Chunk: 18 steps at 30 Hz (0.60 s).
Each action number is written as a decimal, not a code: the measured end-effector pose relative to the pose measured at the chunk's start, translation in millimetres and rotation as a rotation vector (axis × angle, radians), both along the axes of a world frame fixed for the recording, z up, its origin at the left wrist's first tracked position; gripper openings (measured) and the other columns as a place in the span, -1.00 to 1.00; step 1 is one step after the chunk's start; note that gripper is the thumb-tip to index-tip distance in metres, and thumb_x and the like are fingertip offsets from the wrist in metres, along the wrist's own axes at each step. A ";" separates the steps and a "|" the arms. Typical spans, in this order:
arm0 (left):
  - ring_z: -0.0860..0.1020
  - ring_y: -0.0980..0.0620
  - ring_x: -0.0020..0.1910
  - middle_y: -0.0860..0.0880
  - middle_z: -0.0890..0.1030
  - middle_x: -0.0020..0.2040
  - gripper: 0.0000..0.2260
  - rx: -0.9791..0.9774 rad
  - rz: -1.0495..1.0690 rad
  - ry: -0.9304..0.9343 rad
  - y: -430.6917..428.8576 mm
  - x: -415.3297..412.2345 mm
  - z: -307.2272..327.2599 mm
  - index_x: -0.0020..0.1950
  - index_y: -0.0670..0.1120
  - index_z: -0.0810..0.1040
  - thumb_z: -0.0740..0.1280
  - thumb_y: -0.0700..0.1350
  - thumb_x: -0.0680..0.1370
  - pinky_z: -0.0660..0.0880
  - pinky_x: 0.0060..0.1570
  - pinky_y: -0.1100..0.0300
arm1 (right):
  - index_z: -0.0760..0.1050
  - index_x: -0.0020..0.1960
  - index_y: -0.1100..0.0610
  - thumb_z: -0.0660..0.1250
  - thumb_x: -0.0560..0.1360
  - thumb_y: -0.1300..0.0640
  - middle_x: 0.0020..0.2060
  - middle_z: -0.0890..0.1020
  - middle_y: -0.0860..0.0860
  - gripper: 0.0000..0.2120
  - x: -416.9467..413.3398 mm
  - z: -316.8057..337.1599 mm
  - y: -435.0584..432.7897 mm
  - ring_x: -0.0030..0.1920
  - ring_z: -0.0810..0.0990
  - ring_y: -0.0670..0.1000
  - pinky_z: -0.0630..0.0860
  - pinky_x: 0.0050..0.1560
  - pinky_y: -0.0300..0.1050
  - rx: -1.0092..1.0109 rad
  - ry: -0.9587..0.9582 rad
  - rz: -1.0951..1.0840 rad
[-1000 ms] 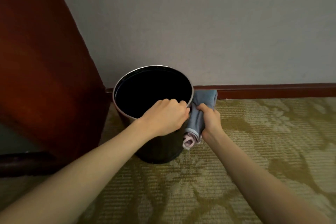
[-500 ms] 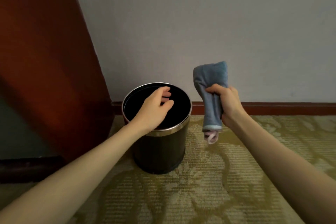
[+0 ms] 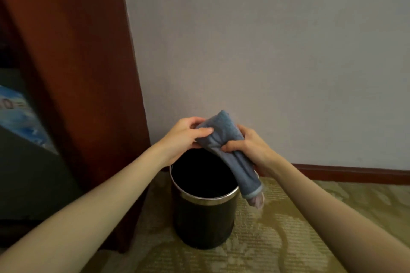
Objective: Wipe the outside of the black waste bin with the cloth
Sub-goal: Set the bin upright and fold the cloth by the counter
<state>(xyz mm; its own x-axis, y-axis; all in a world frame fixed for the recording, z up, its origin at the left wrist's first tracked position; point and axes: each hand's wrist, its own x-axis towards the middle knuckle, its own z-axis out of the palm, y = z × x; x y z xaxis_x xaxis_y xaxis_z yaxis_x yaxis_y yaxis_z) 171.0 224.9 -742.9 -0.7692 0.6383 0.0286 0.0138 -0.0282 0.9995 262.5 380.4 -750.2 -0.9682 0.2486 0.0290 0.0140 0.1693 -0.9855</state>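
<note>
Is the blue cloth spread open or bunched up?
Bunched up: the cloth is gathered into a narrow roll, gripped by both hands, one end hanging down.

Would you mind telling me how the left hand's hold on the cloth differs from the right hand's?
The left hand pinches the upper end of the blue cloth, thumb on top; the right hand wraps around its middle. The left hand sits over the far rim of the black waste bin; the right hand is beside it, with the cloth's tail hanging below. Both hold the cloth above the bin.
</note>
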 end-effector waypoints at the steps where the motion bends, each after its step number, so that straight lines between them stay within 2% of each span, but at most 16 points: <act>1: 0.59 -0.05 -0.04 -0.14 0.59 -0.03 -0.84 -0.013 0.021 0.018 -2.0 -2.7 8.5 0.08 -0.15 0.52 0.30 -0.29 0.52 0.54 0.07 0.01 | 0.45 0.14 0.34 0.39 0.33 0.41 -0.07 0.61 0.24 -0.62 -5.3 7.6 -0.3 -0.07 0.60 0.14 0.53 0.02 0.08 0.002 -0.018 0.028; 4: 0.55 -0.06 -0.07 -0.14 0.56 -0.06 -0.87 -0.029 0.120 0.068 -3.2 -13.1 41.5 -0.01 -0.12 0.51 0.28 -0.32 0.53 0.51 0.07 -0.07 | 0.52 0.06 0.34 0.40 0.36 0.35 -0.12 0.63 0.19 -0.72 -24.2 37.3 -0.7 -0.14 0.61 0.07 0.54 -0.05 -0.04 0.061 -0.060 0.094; 8: 0.51 -0.09 -0.05 -0.11 0.54 -0.13 -0.85 -0.035 0.280 0.148 5.9 -29.6 100.2 -0.13 -0.08 0.47 0.27 -0.32 0.54 0.47 0.06 -0.07 | 0.57 0.06 0.27 0.46 0.36 0.17 -0.07 0.67 0.22 -0.69 -50.8 88.4 3.1 -0.09 0.63 0.12 0.51 -0.06 0.02 0.108 -0.132 0.138; 9: 0.51 -0.08 -0.05 -0.10 0.53 -0.13 -0.85 -0.040 0.313 0.174 8.4 -33.4 116.8 -0.14 -0.07 0.47 0.27 -0.31 0.54 0.47 0.08 -0.08 | 0.58 0.05 0.23 0.48 0.35 0.11 -0.10 0.69 0.17 -0.68 -56.0 104.1 4.4 -0.10 0.64 0.10 0.52 -0.11 -0.02 0.112 -0.148 0.156; 12: 0.51 -0.06 -0.03 -0.09 0.54 -0.10 -0.91 -0.076 0.391 0.277 13.4 -42.6 169.5 -0.05 -0.10 0.47 0.30 -0.28 0.53 0.47 0.11 -0.04 | 0.58 0.02 0.08 0.53 0.28 0.00 -0.30 0.68 -0.10 -0.64 -65.6 154.3 7.2 -0.29 0.62 -0.16 0.43 -0.42 -0.31 0.147 -0.165 0.227; 13: 0.51 -0.05 -0.03 -0.09 0.54 -0.09 -0.90 -0.083 0.407 0.305 14.0 -45.4 187.3 -0.02 -0.10 0.47 0.30 -0.28 0.52 0.47 0.09 -0.01 | 0.56 0.06 0.05 0.54 0.24 -0.01 -0.26 0.68 -0.13 -0.57 -66.8 171.3 8.9 -0.26 0.63 -0.20 0.44 -0.40 -0.34 0.155 -0.166 0.244; 14: 0.51 -0.04 -0.04 -0.08 0.54 -0.10 -0.89 -0.082 0.417 0.333 14.3 -47.6 205.4 0.00 -0.10 0.47 0.29 -0.28 0.52 0.47 0.06 0.03 | 0.53 0.14 0.05 0.55 0.21 -0.01 -0.16 0.69 -0.13 -0.48 -67.7 188.0 10.9 -0.17 0.64 -0.20 0.49 -0.30 -0.34 0.158 -0.167 0.260; 16: 0.49 -0.02 -0.08 -0.04 0.52 -0.15 -0.88 -0.069 0.433 0.380 16.1 -49.2 241.8 0.00 -0.11 0.46 0.28 -0.29 0.52 0.44 0.00 0.09 | 0.42 0.28 0.09 0.58 0.19 0.02 0.08 0.63 -0.05 -0.29 -69.8 221.2 17.6 0.07 0.59 -0.11 0.54 0.03 -0.21 0.184 -0.172 0.263; 18: 0.47 -0.02 -0.08 -0.02 0.49 -0.17 -0.89 -0.065 0.458 0.395 18.0 -46.7 276.4 0.00 -0.12 0.44 0.27 -0.29 0.52 0.44 0.01 0.08 | 0.36 0.30 0.11 0.61 0.18 0.04 0.17 0.56 0.01 -0.24 -69.1 255.8 23.5 0.17 0.53 -0.04 0.47 0.21 -0.06 0.227 -0.180 0.223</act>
